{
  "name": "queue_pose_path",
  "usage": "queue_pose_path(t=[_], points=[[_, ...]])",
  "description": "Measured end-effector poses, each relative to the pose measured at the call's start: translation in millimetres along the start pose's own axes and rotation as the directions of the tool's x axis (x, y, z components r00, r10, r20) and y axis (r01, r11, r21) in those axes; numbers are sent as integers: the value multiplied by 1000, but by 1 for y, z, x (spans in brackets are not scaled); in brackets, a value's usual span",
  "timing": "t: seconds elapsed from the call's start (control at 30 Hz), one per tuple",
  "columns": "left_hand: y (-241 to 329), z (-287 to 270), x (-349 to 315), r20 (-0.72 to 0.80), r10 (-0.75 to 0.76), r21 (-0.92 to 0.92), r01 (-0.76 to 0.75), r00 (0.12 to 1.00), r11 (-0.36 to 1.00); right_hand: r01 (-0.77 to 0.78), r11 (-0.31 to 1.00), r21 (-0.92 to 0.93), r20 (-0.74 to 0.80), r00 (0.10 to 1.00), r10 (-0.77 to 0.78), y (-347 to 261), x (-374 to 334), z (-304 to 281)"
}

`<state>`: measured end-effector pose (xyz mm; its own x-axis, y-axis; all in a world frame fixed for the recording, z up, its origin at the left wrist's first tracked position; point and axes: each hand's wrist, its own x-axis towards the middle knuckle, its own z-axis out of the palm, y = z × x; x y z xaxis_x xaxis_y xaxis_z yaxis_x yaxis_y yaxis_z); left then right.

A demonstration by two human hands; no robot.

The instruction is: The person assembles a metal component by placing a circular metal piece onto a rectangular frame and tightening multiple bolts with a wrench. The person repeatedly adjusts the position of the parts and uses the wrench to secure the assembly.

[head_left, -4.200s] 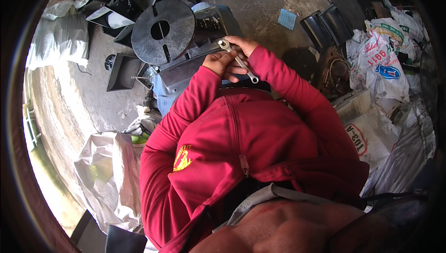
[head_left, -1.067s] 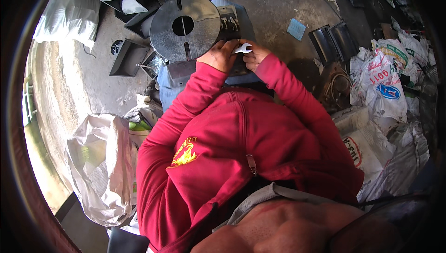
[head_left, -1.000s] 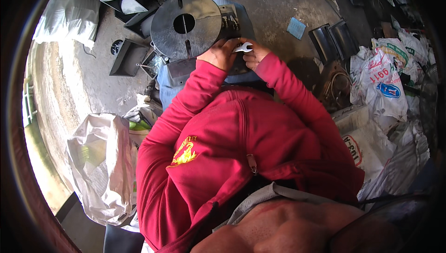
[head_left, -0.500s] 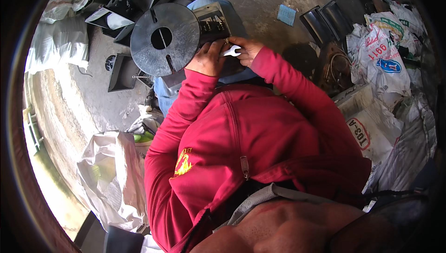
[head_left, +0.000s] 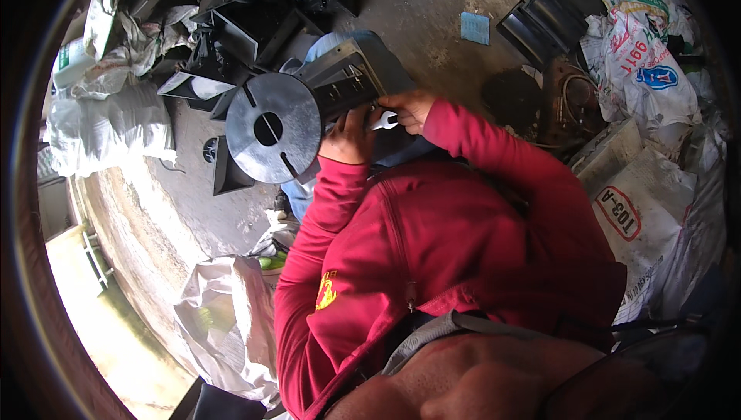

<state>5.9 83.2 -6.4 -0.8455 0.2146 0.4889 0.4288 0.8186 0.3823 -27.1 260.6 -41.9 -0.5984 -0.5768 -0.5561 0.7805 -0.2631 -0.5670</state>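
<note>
A metal assembly rests across my lap, with a round grey slotted disc (head_left: 274,128) on its left and a dark rectangular frame (head_left: 370,65) on its right. My left hand (head_left: 347,138) is closed beside the disc's right edge, fingers bent against the frame. A silver open-end wrench (head_left: 385,120) runs from the left fingers, its visible jaw facing my right hand; its other end is hidden. My right hand (head_left: 411,108) pinches at the frame's near edge, above the wrench jaw. What lies between those fingertips is too small to make out.
Black metal parts (head_left: 255,26) are heaped at the far left, and a black channel-shaped piece (head_left: 543,26) lies far right. White sacks (head_left: 644,72) line the right side. An open white bag (head_left: 228,312) stands near left. A blue sheet (head_left: 475,28) lies on the floor.
The assembly and both hands sit lower in the picture, and the disc appears more tilted. Surroundings have shifted as the view turned. Both hands stay at the same part of the frame.
</note>
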Motion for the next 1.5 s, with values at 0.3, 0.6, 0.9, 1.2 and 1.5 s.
queue_pose_path(t=[0.3, 0.6, 0.9, 1.2, 1.5], points=[[1, -1, -3, 155, 2, -63, 8, 988, 998, -13, 990, 140, -41, 999, 19, 9, 0, -6], [2, -31, -5, 118, 173, -125, -158, 978, 979, 239, 917, -319, -118, 950, -289, 7, 2, -30], [-136, -116, -44, 65, -21, -46, 24, 998, 999, 224, -447, -866, 441, 764, -472, -74, -15, 3], [-247, -43, -77, 634, -168, -664, 643, 755, 382, 197, -460, -866, 348, 898, -270, -79, 17, 16], [-217, -56, -50, 457, -73, -558, 350, 886, 752, 215, -372, -903, 340, 886, -316, -68, 26, 9]])
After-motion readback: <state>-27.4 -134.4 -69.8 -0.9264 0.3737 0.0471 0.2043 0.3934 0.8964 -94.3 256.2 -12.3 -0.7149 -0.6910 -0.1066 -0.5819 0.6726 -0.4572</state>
